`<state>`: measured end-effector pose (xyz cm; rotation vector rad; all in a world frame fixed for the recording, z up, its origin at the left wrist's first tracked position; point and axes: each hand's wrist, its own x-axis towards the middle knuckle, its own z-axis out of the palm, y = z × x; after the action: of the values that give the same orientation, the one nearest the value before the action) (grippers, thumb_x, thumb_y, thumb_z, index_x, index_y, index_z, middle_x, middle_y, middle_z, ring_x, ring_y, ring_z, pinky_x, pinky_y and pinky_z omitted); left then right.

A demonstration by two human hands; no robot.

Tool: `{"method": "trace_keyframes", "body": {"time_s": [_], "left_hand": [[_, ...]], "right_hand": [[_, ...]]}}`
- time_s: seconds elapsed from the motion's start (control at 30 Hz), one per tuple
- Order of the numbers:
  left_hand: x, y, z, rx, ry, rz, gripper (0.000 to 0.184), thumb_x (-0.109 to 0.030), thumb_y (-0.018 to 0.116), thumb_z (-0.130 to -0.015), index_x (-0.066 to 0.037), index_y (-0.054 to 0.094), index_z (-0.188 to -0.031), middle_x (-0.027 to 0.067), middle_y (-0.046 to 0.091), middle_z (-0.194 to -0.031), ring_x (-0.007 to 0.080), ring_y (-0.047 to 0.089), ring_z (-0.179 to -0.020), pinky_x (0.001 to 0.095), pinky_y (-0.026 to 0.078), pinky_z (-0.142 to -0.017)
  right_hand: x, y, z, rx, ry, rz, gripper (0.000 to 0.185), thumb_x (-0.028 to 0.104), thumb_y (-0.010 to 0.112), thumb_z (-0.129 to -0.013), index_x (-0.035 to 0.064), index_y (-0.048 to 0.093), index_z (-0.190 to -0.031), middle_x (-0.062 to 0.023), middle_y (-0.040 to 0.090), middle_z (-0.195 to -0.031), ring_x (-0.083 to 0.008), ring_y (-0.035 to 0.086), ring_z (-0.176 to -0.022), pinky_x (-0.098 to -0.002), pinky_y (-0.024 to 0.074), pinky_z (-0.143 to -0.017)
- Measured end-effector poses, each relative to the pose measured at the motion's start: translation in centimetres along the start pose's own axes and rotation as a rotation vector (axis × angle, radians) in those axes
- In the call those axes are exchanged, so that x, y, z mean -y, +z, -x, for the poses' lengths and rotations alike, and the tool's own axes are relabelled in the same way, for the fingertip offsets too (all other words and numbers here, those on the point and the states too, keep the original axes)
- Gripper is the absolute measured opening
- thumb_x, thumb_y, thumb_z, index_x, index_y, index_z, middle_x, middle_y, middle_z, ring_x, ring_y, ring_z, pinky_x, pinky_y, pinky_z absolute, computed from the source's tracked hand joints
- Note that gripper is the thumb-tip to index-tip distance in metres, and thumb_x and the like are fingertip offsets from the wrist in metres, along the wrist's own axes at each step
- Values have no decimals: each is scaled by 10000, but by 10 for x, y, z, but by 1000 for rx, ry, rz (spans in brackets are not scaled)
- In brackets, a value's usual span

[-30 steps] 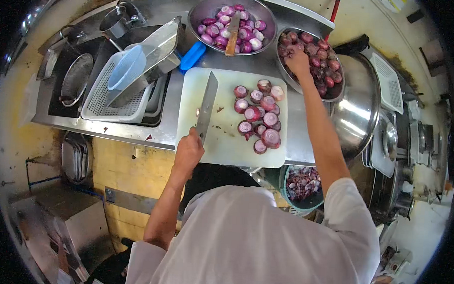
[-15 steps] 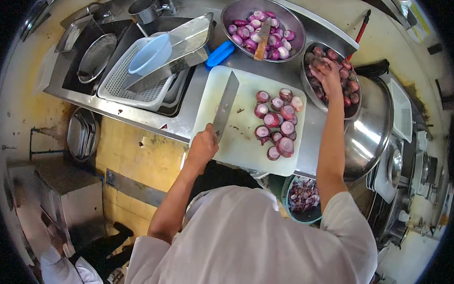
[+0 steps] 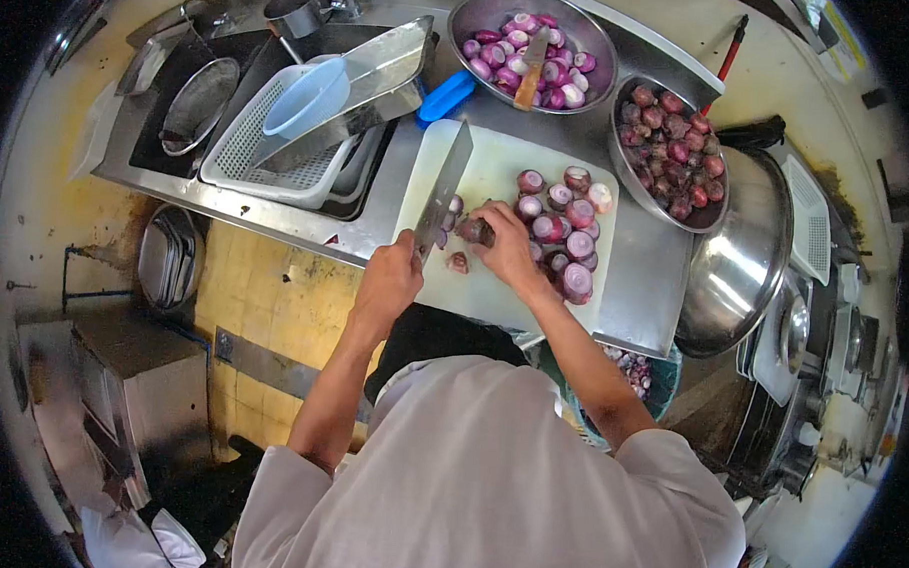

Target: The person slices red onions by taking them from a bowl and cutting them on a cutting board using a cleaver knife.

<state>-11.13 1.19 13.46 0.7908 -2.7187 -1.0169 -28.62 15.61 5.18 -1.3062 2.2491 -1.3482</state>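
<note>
If the left grip (image 3: pixel 393 274), closed around the handle of the cleaver (image 3: pixel 446 189), lets the handle roll, we judge that the blade can turn and skid across the cutting board (image 3: pixel 494 155). Small onion pieces (image 3: pixel 455 204) lie along the right side of the blade; we consider them able to roll underfoot of the next cut. The right grip (image 3: pixel 506 248) pinches the held onion (image 3: pixel 472 232) over the cutting board, near the blade and to its right. Because this onion is rounded, we rate rolling under a sideways push as the main hazard: it would bring the fingertips toward the edge. Farther right, the small knife (image 3: pixel 530 76) lies on the peeled onions (image 3: pixel 503 53); a knock to their bowl could make it slide. The trimmed onions (image 3: pixel 578 246) crowd the right part of the board, where a brush of the right forearm could tip one off.

At lower left, a white garment (image 3: pixel 130 545) is cut off by the frame. We cannot tell whether the cleaver's edge touches the board. The right fingers cover much of the held onion. The bin (image 3: pixel 664 376) is partly hidden under the counter (image 3: pixel 650 281) and behind the right forearm.
</note>
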Motion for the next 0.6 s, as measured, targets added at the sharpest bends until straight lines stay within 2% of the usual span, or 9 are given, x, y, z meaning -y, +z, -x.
{"method": "trace_keyframes", "body": {"time_s": [0.13,0.23,0.3,0.4,0.5,0.6], "left_hand": [[-17,-20,19,14,6,-37,69,6,568,-878,54,541,-920,331,634,-718,519,662,-748,600,515,-673],[-23,-25,33,74,19,-51,69,4,562,-882,63,538,-911,330,627,-698,521,659,-732,599,512,-653],[-28,-29,42,110,13,-69,74,0,561,-885,67,537,-906,331,624,-689,523,658,-725,599,509,-643],[-37,-34,51,180,-36,-89,76,-1,552,-886,72,541,-901,334,622,-681,527,656,-715,602,505,-637],[-41,-29,52,216,-57,-40,76,1,546,-880,69,550,-913,331,633,-690,527,658,-707,609,512,-652],[-40,-4,32,199,-43,-72,108,0,545,-871,73,553,-951,328,649,-721,518,668,-718,604,528,-670]], "right_hand": [[13,-7,6,32,57,-52,462,-15,810,-709,58,673,-1144,-151,618,-1143,-384,628,-1084,-446,525,-937],[14,-6,4,57,79,47,438,-22,792,-738,57,676,-1153,-162,618,-1160,-389,628,-1087,-456,522,-945],[17,-7,2,72,143,68,440,-19,785,-757,60,673,-1175,-187,612,-1174,-409,624,-1100,-469,521,-947],[19,-8,0,74,111,123,446,-10,782,-767,64,662,-1191,-217,605,-1177,-434,619,-1110,-484,522,-936],[18,-10,0,101,97,161,477,24,809,-767,68,657,-1216,-199,608,-1201,-421,635,-1057,-478,537,-883],[16,-8,1,146,109,187,488,20,803,-765,57,645,-1224,-206,599,-1202,-433,619,-1081,-487,526,-905]]}}
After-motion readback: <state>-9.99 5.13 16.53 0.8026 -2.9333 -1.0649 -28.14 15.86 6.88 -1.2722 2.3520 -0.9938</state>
